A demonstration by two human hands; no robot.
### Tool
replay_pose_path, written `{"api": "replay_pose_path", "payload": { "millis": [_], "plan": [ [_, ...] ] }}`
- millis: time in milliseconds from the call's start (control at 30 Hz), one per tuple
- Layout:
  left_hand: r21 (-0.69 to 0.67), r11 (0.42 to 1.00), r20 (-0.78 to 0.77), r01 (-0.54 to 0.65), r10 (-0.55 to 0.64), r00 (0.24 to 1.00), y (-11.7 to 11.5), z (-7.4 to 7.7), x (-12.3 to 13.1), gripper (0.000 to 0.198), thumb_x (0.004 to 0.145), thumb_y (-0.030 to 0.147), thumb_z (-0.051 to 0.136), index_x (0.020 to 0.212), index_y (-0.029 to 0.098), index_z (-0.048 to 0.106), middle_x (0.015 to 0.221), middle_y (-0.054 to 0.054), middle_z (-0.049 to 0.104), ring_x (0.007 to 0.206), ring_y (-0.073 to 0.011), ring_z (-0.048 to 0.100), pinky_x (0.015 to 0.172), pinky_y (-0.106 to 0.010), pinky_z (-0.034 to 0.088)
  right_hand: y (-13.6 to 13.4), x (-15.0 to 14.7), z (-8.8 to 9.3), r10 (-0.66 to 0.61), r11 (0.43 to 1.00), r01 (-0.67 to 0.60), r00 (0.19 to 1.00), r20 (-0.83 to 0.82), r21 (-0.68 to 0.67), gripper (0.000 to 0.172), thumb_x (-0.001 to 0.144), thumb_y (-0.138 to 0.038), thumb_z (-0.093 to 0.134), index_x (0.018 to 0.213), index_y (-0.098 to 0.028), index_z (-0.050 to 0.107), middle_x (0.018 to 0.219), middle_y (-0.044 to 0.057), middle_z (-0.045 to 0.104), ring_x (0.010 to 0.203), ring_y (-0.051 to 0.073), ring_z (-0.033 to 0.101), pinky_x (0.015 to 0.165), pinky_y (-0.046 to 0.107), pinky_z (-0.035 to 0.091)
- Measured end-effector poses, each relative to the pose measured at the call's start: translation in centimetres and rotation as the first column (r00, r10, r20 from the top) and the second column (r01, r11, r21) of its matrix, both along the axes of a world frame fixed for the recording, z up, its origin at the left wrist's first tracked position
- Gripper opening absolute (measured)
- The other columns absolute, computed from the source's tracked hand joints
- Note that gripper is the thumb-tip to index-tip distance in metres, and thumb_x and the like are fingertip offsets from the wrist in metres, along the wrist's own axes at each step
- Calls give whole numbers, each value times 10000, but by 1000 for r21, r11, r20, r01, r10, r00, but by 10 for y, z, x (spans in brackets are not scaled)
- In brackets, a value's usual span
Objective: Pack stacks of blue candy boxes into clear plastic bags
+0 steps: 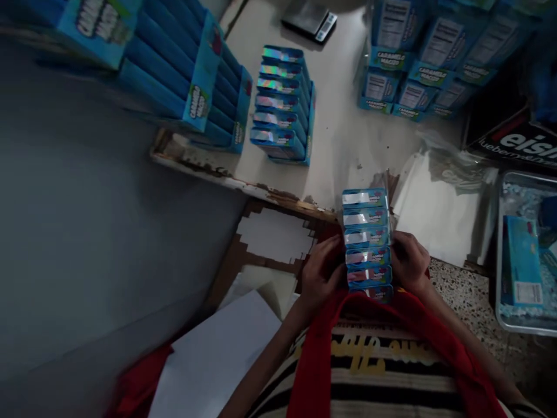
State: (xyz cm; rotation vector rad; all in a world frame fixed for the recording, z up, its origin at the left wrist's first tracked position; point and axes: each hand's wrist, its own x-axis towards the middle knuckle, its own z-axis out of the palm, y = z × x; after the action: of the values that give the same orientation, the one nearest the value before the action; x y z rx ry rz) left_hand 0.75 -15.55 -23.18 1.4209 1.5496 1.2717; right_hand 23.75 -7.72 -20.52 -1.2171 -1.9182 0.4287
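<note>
A row of several small blue candy boxes (366, 241) with shiny end flaps is held together close to my body, at the table's near edge. My left hand (321, 276) presses against the row's left side with fingers curled. On the right side, my right hand (409, 262) grips the same row. A similar row of blue boxes (282, 104) stands on the white table (343, 133) farther away, apart from both hands.
Large stacks of blue cartons sit at the far left (183, 75) and far right (426, 52). A small scale (310, 20) lies at the back. White sheets (439, 203) lie right of the boxes. A metal tray (505, 290) holding a blue box stands at the right.
</note>
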Motion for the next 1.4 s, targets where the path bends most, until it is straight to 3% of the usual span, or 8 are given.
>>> {"api": "replay_pose_path", "payload": {
  "millis": [100,200,400,633,800,967,1233,1400],
  "plan": [
    [236,970,-184,-61,106,977,9,3,0,493,940,190,735,1419,227,622,1347,-120,725,1256,-261,697,1078,-420,583,0,4,2,-32,999,33,994,106,-9,72,942,-165,675,987,-220,688,838,6,757,655,130,681,586,231,511],
    [313,950,-258,-16,101,961,16,11,2,462,918,117,721,1362,223,650,1257,-101,757,1161,-217,732,1027,-355,601,0,7,2,-30,999,38,980,194,-34,61,923,-178,651,883,-211,683,724,-16,715,573,114,622,548,225,463],
    [227,965,-98,-135,160,982,27,22,2,410,907,175,710,1313,188,654,1281,-130,722,1212,-238,699,1061,-395,587,-1,11,5,34,997,-17,977,212,-81,90,938,-191,640,857,-212,673,688,-36,688,530,98,561,527,222,411],
    [192,978,-232,-86,131,964,38,7,-2,294,994,229,693,1287,209,684,1252,-91,769,1175,-198,733,1055,-348,591,-3,6,13,44,999,-38,947,318,-26,113,981,-222,610,883,-221,665,719,-19,706,564,120,578,564,251,408],
    [73,996,-233,-53,69,970,36,0,-4,151,1005,235,681,1142,194,732,1066,-55,807,982,-170,762,907,-275,597,1,2,25,90,995,-100,887,453,-2,209,1048,-205,519,854,-219,597,728,7,669,611,143,555,590,282,359],
    [48,998,-208,-32,41,977,27,1,-5,124,1020,246,649,1011,195,762,921,-31,803,806,-141,740,765,-229,552,7,8,35,293,951,-304,808,511,-65,298,1077,-207,446,788,-220,520,696,0,582,586,147,458,589,305,305],
    [160,962,-382,221,-147,913,-7,2,-9,164,1019,264,648,924,187,757,779,-38,756,681,-147,699,668,-244,516,-15,33,34,450,880,-471,785,426,-63,371,1096,-238,483,727,-211,513,634,-23,540,560,126,432,598,306,292],
    [129,904,-239,409,-371,897,-42,-6,-23,250,1052,342,593,894,219,742,730,-28,723,606,-141,667,550,-246,472,-43,60,40,621,780,-546,737,268,-307,394,1130,-297,448,765,-209,565,681,-22,594,576,120,493,601,290,337]
  ]
}}
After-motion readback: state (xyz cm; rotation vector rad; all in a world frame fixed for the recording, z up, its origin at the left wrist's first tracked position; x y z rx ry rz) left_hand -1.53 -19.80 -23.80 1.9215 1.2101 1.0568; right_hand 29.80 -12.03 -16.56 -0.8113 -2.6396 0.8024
